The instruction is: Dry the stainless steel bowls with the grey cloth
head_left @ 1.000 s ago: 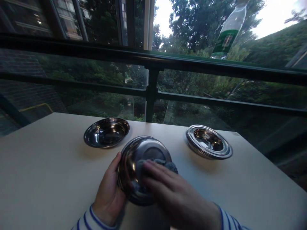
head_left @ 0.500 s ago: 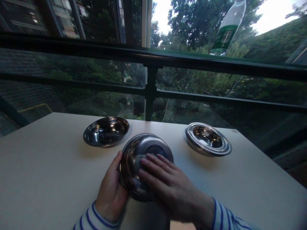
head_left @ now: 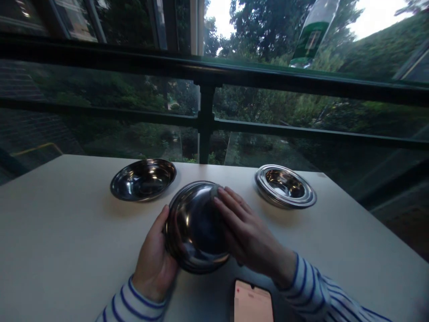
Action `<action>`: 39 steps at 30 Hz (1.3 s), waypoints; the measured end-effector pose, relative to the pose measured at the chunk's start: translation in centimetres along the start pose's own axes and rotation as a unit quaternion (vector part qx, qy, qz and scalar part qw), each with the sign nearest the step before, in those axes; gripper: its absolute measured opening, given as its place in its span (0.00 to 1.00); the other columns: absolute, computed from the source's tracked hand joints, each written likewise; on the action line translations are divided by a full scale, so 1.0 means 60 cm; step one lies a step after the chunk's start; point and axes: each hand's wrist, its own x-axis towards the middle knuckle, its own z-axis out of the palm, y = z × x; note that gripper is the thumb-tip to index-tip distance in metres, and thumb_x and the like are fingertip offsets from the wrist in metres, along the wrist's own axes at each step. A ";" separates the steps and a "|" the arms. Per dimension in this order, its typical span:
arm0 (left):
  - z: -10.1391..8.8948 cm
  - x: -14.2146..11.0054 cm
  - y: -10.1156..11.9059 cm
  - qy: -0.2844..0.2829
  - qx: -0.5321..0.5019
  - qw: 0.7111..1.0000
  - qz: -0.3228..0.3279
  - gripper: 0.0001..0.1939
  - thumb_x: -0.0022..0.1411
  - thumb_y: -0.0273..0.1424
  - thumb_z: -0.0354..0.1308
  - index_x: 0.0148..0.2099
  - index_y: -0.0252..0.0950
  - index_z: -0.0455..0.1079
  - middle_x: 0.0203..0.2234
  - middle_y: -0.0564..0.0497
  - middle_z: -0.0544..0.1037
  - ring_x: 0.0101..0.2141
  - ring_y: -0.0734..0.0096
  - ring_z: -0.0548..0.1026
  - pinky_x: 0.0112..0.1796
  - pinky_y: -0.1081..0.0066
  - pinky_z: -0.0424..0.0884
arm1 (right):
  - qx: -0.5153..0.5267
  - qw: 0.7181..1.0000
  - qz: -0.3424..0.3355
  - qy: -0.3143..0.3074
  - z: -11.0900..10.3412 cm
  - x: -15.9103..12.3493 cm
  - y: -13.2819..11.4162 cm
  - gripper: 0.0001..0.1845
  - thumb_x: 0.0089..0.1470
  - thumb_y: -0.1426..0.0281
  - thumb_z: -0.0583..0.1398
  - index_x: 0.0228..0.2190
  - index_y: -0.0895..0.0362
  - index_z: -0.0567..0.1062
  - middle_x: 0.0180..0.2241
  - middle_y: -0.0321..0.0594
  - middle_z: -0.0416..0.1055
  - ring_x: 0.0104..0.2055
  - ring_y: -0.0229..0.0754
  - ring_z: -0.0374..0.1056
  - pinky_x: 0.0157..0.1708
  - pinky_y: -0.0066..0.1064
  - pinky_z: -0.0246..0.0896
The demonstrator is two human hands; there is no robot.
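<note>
Left hand [head_left: 156, 261] gripping upturned metal bowl [head_left: 196, 228].

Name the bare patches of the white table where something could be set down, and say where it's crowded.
The white table has wide bare patches left of the left hand and between the blue-striped right sleeve and the stacked shiny metal bowls. The near middle is crowded: both hands, the tilted, shiny metal bowl they touch, and the pink-screened phone.
</note>
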 end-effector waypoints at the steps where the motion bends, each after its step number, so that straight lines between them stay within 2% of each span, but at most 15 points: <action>1: 0.001 -0.001 0.001 0.003 0.003 1.000 -0.001 0.16 0.62 0.30 0.48 0.46 0.28 0.72 0.30 0.42 0.81 0.36 0.60 0.78 0.40 0.61 0.74 | 0.004 1.000 -0.020 -0.007 0.001 0.000 -0.007 0.27 0.57 0.71 0.50 0.57 0.66 0.57 0.61 0.53 0.49 0.64 0.52 0.37 0.58 0.50 0.46; 3: 0.002 -0.002 0.005 0.007 0.014 1.000 -0.001 0.16 0.62 0.29 0.48 0.44 0.26 0.73 0.27 0.42 0.81 0.35 0.59 0.78 0.39 0.61 0.74 | 0.011 0.996 -0.082 -0.028 0.001 0.000 -0.022 0.26 0.57 0.69 0.51 0.57 0.63 0.58 0.61 0.48 0.49 0.64 0.50 0.36 0.59 0.48 0.43; 5: 0.004 -0.002 0.007 0.007 0.021 1.000 0.007 0.15 0.62 0.28 0.47 0.43 0.26 0.73 0.26 0.43 0.81 0.34 0.60 0.79 0.39 0.62 0.75 | 0.013 0.993 -0.111 -0.032 0.000 0.004 -0.027 0.25 0.58 0.69 0.50 0.56 0.61 0.58 0.61 0.45 0.50 0.64 0.48 0.37 0.60 0.46 0.41; 9: 0.007 -0.002 0.007 -0.003 0.012 1.000 0.021 0.16 0.62 0.28 0.46 0.46 0.29 0.71 0.31 0.44 0.81 0.35 0.62 0.78 0.41 0.63 0.73 | -0.006 1.000 -0.010 0.003 -0.003 0.009 -0.007 0.25 0.59 0.70 0.48 0.56 0.66 0.58 0.61 0.52 0.49 0.64 0.49 0.39 0.60 0.46 0.43; 11: 0.006 -0.002 0.006 0.000 0.011 1.000 0.013 0.16 0.62 0.28 0.47 0.47 0.29 0.71 0.31 0.44 0.81 0.35 0.62 0.78 0.41 0.63 0.74 | -0.010 1.000 0.009 0.003 -0.003 0.008 -0.008 0.25 0.59 0.70 0.48 0.56 0.68 0.57 0.61 0.54 0.48 0.64 0.51 0.37 0.59 0.47 0.43; 16: -0.001 -0.003 0.002 -0.007 0.033 0.999 -0.016 0.16 0.63 0.29 0.47 0.44 0.26 0.72 0.26 0.43 0.81 0.30 0.63 0.79 0.37 0.65 0.75 | 0.007 0.993 -0.115 -0.040 0.001 0.002 -0.037 0.24 0.59 0.69 0.49 0.56 0.61 0.58 0.61 0.44 0.50 0.64 0.48 0.36 0.61 0.44 0.40; 18: 0.000 -0.005 0.001 -0.019 0.026 0.999 -0.011 0.16 0.62 0.30 0.47 0.47 0.27 0.71 0.30 0.43 0.81 0.32 0.62 0.79 0.38 0.64 0.75 | 0.004 0.995 -0.094 -0.028 -0.002 0.002 -0.028 0.25 0.58 0.70 0.49 0.56 0.61 0.58 0.61 0.45 0.50 0.64 0.48 0.37 0.61 0.45 0.40; 21: 0.003 -0.006 -0.001 -0.032 0.007 0.999 -0.004 0.17 0.62 0.30 0.48 0.50 0.30 0.70 0.34 0.43 0.81 0.37 0.60 0.78 0.41 0.61 0.73 | -0.011 1.000 -0.008 0.013 -0.006 0.004 -0.008 0.26 0.58 0.71 0.50 0.57 0.66 0.57 0.61 0.53 0.48 0.64 0.51 0.37 0.59 0.48 0.43; 23: 0.003 -0.006 -0.001 -0.035 0.003 0.999 -0.010 0.17 0.63 0.31 0.48 0.49 0.30 0.70 0.34 0.43 0.81 0.37 0.60 0.78 0.42 0.61 0.73 | -0.017 1.000 0.005 0.018 -0.007 0.004 -0.012 0.26 0.57 0.71 0.50 0.57 0.67 0.57 0.61 0.54 0.48 0.64 0.53 0.37 0.59 0.49 0.45; 27: -0.001 -0.006 0.002 -0.025 0.008 0.999 -0.031 0.16 0.62 0.30 0.48 0.44 0.27 0.72 0.29 0.43 0.81 0.31 0.63 0.79 0.39 0.64 0.74 | -0.023 0.993 -0.116 -0.024 -0.003 0.001 -0.043 0.25 0.58 0.71 0.50 0.57 0.62 0.58 0.61 0.44 0.49 0.64 0.49 0.37 0.61 0.45 0.41; 29: -0.003 -0.005 0.002 -0.029 0.010 0.999 -0.024 0.15 0.62 0.30 0.48 0.41 0.27 0.73 0.27 0.44 0.81 0.28 0.66 0.79 0.37 0.66 0.75 | -0.025 0.990 -0.136 -0.028 -0.002 0.002 -0.041 0.25 0.58 0.71 0.49 0.57 0.60 0.58 0.61 0.42 0.50 0.64 0.47 0.38 0.61 0.44 0.40; 33: -0.002 -0.004 -0.003 -0.047 0.005 0.999 -0.008 0.14 0.62 0.30 0.49 0.42 0.29 0.74 0.27 0.45 0.81 0.30 0.65 0.79 0.38 0.66 0.75 | -0.031 0.999 -0.027 0.026 -0.004 0.003 -0.005 0.26 0.57 0.72 0.50 0.57 0.65 0.57 0.61 0.52 0.49 0.64 0.51 0.38 0.59 0.48 0.45; 35: -0.002 -0.004 -0.004 -0.046 0.002 0.999 -0.014 0.15 0.62 0.31 0.49 0.43 0.30 0.74 0.27 0.45 0.81 0.31 0.65 0.79 0.38 0.66 0.75 | -0.031 0.999 -0.001 0.038 -0.004 0.003 -0.003 0.26 0.57 0.72 0.50 0.57 0.66 0.57 0.61 0.54 0.48 0.64 0.53 0.37 0.58 0.49 0.46; 36: -0.003 -0.004 -0.003 -0.042 0.003 0.999 -0.013 0.15 0.62 0.31 0.49 0.43 0.29 0.73 0.27 0.45 0.81 0.31 0.64 0.79 0.38 0.65 0.75 | -0.030 0.999 -0.014 0.028 -0.003 0.002 -0.009 0.26 0.57 0.71 0.50 0.57 0.66 0.58 0.61 0.53 0.48 0.64 0.53 0.37 0.59 0.49 0.45; 39: -0.003 -0.003 0.000 -0.031 0.013 0.999 -0.026 0.15 0.62 0.31 0.49 0.41 0.28 0.74 0.26 0.44 0.81 0.29 0.65 0.79 0.37 0.65 0.75 | -0.026 0.993 -0.114 -0.014 -0.001 0.000 -0.035 0.25 0.57 0.71 0.51 0.57 0.61 0.59 0.61 0.44 0.50 0.64 0.50 0.37 0.60 0.46 0.42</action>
